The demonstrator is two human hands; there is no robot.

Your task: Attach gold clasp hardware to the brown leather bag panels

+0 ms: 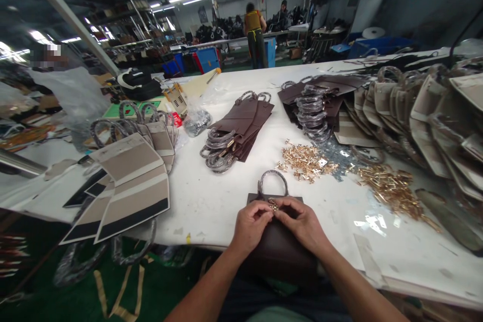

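A dark brown bag panel [281,246] lies at the table's front edge, partly over my lap, its plastic-wrapped handle [274,175] standing up behind my fingers. My left hand [252,222] pinches a small gold metal fitting [272,205] at the panel's top. From the other side my right hand [298,219] closes its thumb and forefinger on that same fitting. The fingertips hide most of it, so its exact kind does not show. Beyond my right hand lies a pile of small gold fittings [307,161], with a second gold pile [392,188] farther right.
Brown panels with wrapped handles [241,121] are stacked mid-table. More dark panels [324,93] and beige-lined ones [426,115] crowd the right. Beige-and-black panels [132,181] overhang the left edge. White metal plates [373,224] lie at right. A person [255,30] stands in the background.
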